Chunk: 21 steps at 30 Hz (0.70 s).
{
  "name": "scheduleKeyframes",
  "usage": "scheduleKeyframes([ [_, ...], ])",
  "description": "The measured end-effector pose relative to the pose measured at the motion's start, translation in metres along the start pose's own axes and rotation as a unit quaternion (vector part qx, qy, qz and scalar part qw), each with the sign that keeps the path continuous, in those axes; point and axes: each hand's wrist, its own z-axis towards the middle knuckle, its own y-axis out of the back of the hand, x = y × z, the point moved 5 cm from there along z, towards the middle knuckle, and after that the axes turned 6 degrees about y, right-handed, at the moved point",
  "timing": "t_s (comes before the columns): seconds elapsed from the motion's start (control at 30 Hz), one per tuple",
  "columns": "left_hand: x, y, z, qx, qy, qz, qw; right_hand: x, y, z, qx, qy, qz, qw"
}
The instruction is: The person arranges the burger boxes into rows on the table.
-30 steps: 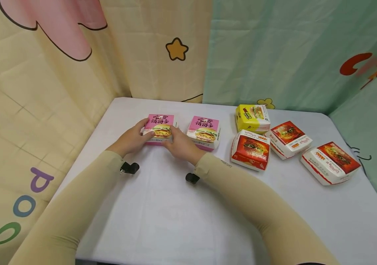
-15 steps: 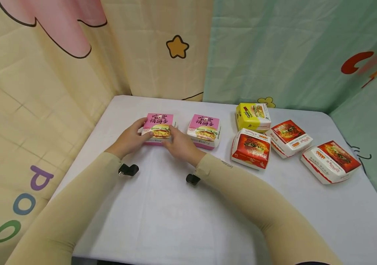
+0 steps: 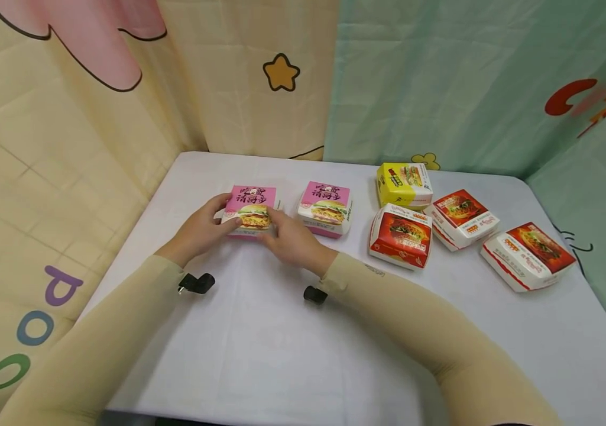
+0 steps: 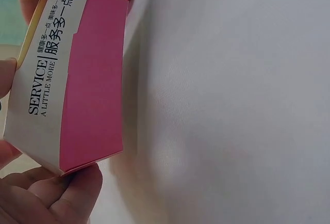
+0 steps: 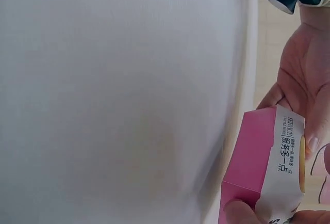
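A pink and white burger box (image 3: 249,204) with a burger picture on its lid is between my hands at the back left of the table. My left hand (image 3: 198,231) grips its left side, thumb at the near edge. My right hand (image 3: 294,239) grips the right side, thumb on the lid's near corner. The left wrist view shows the box's pink and white side (image 4: 77,79) with fingers (image 4: 77,193) curled at its lower edge. Whether its base touches the table is unclear. A second pink burger box (image 3: 325,208) stands just right of it.
At the right stand a yellow and white burger box (image 3: 404,184) and three red and white burger boxes, the nearest red box (image 3: 401,236) beside the yellow one. A white cloth covers the table (image 3: 276,343). Printed curtains (image 3: 249,106) rise along its back and sides.
The held burger box and both hands have shifted slightly toward me, away from the table's back edge. The other boxes keep their places on the table.
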Motion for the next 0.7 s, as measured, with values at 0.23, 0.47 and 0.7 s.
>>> scheduleKeyframes([
  [0.23, -0.003, -0.002, -0.016, 0.014, 0.005, 0.005, 0.9999, 0.005, 0.0, -0.017, 0.029, 0.011, -0.01, 0.9995],
  [0.47, -0.006, -0.004, -0.028, 0.016, 0.002, 0.006, 0.9999, 0.01, 0.0, -0.029, 0.033, 0.024, -0.019, 0.999],
  [0.7, -0.005, -0.008, -0.038, 0.017, 0.002, 0.007, 0.9998, 0.009, -0.002, -0.037, 0.04, 0.026, -0.016, 0.9987],
])
